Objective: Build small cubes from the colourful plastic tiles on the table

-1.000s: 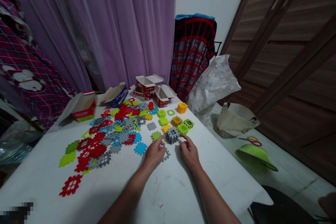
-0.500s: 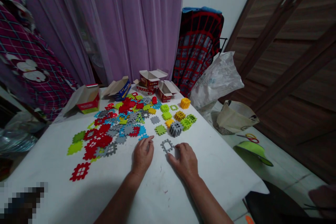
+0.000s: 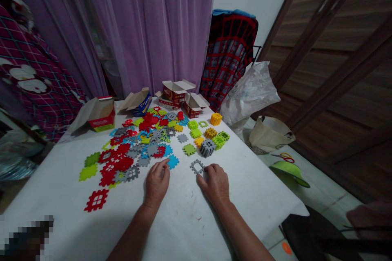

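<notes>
On the white table (image 3: 190, 220), my left hand (image 3: 157, 183) lies palm down with loosely curled fingers, its fingertips touching a blue interlocking tile (image 3: 173, 160). My right hand (image 3: 214, 182) rests flat just below a grey window-frame tile (image 3: 197, 166), with its fingertips at the tile's edge. Neither hand lifts anything. Just beyond stand a built grey cube (image 3: 208, 147), green cubes (image 3: 221, 140) and yellow cubes (image 3: 215, 118). A spread of red, grey, blue and green flat tiles (image 3: 128, 155) covers the table's middle left.
Several opened small cardboard boxes (image 3: 176, 94) stand at the table's far edge, one more (image 3: 99, 116) at the left. Purple curtains hang behind. To the right, off the table, are a plastic bag (image 3: 249, 94), a tote bag (image 3: 269, 136), scissors and a green cap (image 3: 289, 170).
Both hands drew back from the grey cube. My left hand moved left to the blue tile. My right hand settled beside the grey frame tile, which now lies uncovered.
</notes>
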{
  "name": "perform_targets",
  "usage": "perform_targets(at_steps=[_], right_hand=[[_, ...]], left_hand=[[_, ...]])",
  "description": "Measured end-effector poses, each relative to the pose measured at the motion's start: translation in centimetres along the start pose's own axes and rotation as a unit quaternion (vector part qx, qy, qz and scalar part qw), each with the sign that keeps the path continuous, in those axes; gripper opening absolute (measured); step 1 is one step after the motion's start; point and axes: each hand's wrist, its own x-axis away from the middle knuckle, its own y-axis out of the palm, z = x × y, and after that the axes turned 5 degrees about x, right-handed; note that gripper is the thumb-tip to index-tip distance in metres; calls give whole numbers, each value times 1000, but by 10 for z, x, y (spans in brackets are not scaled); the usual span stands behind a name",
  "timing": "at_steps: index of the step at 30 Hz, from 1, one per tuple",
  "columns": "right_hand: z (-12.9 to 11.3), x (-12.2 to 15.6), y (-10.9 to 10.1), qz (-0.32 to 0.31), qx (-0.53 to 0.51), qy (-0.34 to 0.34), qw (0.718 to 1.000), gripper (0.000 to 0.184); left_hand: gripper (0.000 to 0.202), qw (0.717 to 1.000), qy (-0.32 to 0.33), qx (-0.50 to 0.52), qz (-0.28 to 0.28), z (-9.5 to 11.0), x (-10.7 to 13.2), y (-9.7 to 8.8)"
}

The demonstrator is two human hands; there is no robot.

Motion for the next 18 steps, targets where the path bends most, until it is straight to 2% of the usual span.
perform_targets(at_steps=[3,10,13,18], right_hand=[[1,1,1,19,-38,-4,999,24],[5,0,-2,135,-122,-13,983,21],[12,-12,-7,192,-128,-24,973,24],[22,-47,-11,258,-140,52,955,27]], left_hand=[[29,1000,-11,8,-3,-1,1,0],[31,998,-49,42,17,-7,0,2],[31,997,-59,46,15,-8,-1,2],[32,996,-65,54,18,-9,-1,3]])
